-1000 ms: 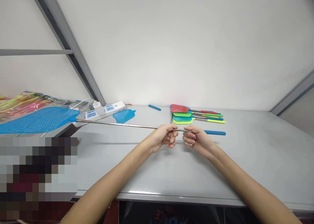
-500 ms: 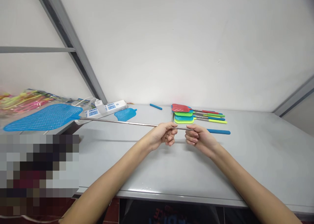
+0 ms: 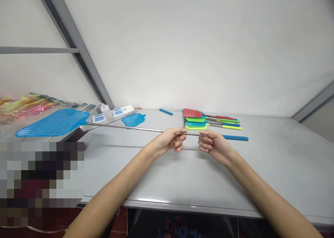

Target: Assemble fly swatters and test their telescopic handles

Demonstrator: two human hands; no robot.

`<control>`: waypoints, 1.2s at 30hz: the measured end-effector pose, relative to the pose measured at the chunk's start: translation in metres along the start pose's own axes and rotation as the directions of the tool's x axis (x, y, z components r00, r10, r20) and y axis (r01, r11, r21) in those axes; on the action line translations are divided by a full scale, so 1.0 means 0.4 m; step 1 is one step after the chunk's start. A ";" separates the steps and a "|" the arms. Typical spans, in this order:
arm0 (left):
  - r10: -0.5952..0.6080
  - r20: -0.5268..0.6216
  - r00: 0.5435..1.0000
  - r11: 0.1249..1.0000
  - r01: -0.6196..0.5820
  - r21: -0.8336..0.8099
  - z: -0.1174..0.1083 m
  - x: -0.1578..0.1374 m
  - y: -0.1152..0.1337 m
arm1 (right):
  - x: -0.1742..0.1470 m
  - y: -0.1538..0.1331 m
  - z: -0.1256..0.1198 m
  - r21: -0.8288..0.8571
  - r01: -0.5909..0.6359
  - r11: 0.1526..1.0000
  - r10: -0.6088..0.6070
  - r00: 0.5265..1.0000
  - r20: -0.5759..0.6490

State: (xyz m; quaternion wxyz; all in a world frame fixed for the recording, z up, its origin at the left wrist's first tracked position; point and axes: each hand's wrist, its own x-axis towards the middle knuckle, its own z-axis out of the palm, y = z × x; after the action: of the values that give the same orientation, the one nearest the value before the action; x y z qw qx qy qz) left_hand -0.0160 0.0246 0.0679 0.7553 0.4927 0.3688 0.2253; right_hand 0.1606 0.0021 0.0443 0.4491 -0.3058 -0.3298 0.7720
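Observation:
A blue fly swatter (image 3: 54, 122) with a long thin metal rod is held level above the table, its mesh head at the left and its blue handle at the right. My left hand (image 3: 172, 140) pinches the rod near its middle, thumb on top and fingers curled. Close by on the right, my right hand (image 3: 214, 144) pinches the same rod just short of the handle. A short gap of bare rod shows between the two hands. Behind them lies a stack of fly swatters (image 3: 193, 113) in red, green, blue and yellow, rods pointing right.
On the grey table (image 3: 273, 168), a loose blue swatter head (image 3: 133, 120) and a blue handle (image 3: 166, 112) lie near the wall. A white power strip (image 3: 117, 113) with a plug stands at the left. Bagged colourful items (image 3: 33, 107) sit beyond it.
The swatter's head and handle have both shifted slightly right. My hands have moved a little apart along the rod, both still pinching it.

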 end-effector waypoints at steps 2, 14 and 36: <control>0.004 0.001 1.000 1.000 -0.004 -0.001 -0.003 0.000 0.000 | 0.000 0.000 -0.001 0.000 0.009 1.000 -0.009 1.000 -0.009; 0.004 -0.009 1.000 1.000 -0.004 0.014 -0.016 -0.011 0.009 | -0.002 -0.003 -0.001 -0.010 0.018 1.000 -0.019 0.999 -0.046; 0.023 0.000 1.000 1.000 -0.023 -0.004 -0.041 -0.005 0.004 | -0.006 -0.010 -0.010 -0.051 0.048 0.998 -0.052 0.996 -0.076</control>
State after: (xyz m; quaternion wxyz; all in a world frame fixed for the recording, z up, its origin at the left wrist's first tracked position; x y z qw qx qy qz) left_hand -0.0299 0.0335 0.0660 0.7537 0.4953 0.3627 0.2348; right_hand 0.1665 0.0023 0.0455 0.4731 -0.3382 -0.3387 0.7397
